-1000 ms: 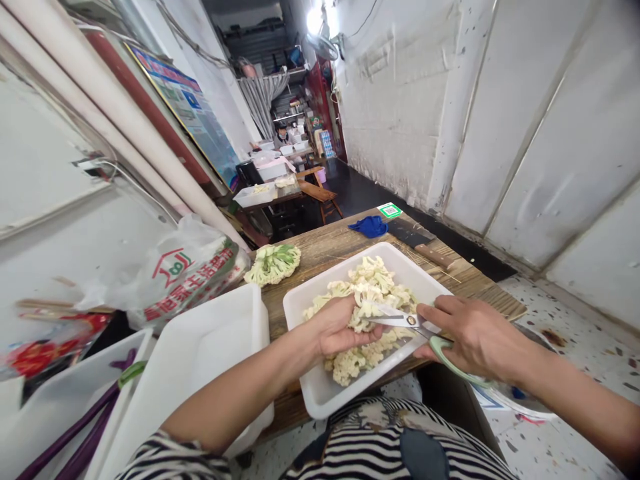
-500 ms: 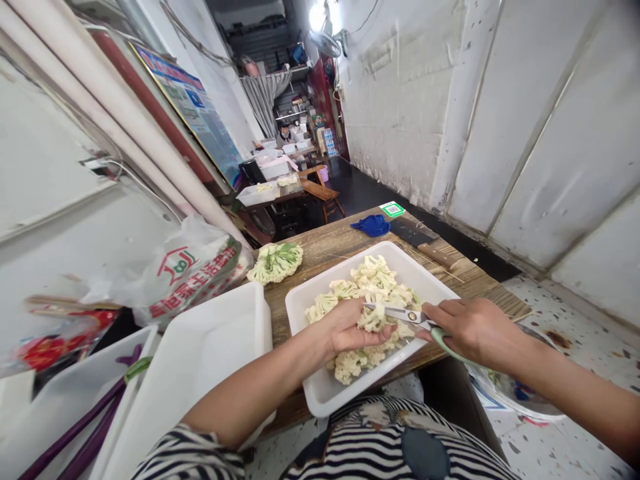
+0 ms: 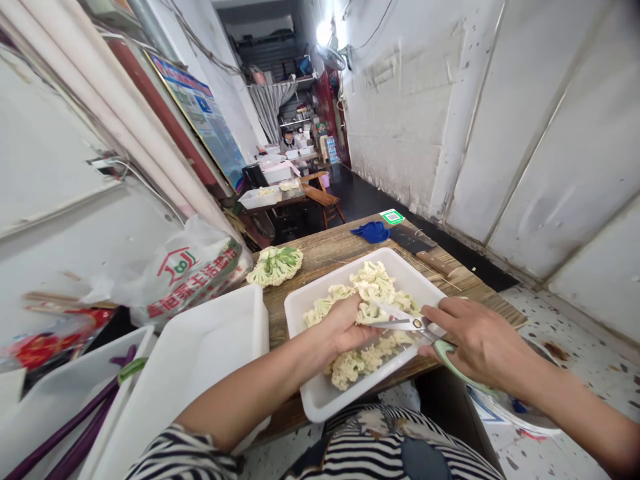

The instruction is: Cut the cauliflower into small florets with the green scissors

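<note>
One pair of scissors (image 3: pixel 417 324), blades spread

The fingers of the left hand (image 3: pixel 345 330) clamp a cauliflower piece (image 3: pixel 369 312) over the white tray (image 3: pixel 314 402) at the tabletop's near edge (image 3: pixel 327 250); those of the right hand (image 3: pixel 475 333) close round the scissors. A bigger cauliflower chunk (image 3: pixel 276 265) lies by the far left corner, a knife (image 3: pixel 420 250) along the right edge.

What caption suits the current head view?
Right hand holds open green-handled metal scissors at pale cauliflower in the left hand, over a white rectangular plastic tray.
</note>
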`<state>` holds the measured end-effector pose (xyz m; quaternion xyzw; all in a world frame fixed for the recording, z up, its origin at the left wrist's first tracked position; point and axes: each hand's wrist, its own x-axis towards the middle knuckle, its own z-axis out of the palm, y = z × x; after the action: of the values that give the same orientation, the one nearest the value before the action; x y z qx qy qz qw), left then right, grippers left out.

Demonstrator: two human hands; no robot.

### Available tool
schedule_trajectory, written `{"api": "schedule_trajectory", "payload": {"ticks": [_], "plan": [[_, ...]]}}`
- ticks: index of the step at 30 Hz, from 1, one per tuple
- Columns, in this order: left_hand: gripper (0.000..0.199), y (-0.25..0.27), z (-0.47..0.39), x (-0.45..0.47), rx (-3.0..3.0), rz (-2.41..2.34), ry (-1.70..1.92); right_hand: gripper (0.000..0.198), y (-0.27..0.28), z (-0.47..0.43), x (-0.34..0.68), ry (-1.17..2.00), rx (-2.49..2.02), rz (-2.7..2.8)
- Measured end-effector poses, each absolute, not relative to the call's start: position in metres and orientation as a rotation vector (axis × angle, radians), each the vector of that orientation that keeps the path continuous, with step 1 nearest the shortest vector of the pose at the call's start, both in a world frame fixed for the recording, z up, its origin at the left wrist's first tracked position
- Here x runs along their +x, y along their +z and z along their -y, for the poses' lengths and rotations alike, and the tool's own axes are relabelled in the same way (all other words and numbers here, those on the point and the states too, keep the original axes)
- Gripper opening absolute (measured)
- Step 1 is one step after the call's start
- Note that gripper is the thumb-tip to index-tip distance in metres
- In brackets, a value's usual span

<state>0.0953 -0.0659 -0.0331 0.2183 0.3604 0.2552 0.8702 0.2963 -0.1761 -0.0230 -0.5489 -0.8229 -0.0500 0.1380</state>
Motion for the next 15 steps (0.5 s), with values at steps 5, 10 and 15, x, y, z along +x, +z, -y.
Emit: {"api": "schedule_trajectory", "payload": {"ticks": [5, 10, 15], "plan": [[0.033, -0.031, 0.067, 0.098, 0.371, -0.705, 0.507, 0.038, -0.024, 0.177, 0.3, -0.314, -1.513, 2.36], [0.035, -0.027, 0.069, 0.093, 0.314, -0.766, 0.542, 0.038, -0.034, 0.181, 0.304, -0.318, -1.539, 2.335], [0.03, -0.026, 0.074, 0.099, 0.347, -0.834, 0.636, 0.039, -0.036, 0.181, 0.292, -0.267, -1.529, 2.339]]}}
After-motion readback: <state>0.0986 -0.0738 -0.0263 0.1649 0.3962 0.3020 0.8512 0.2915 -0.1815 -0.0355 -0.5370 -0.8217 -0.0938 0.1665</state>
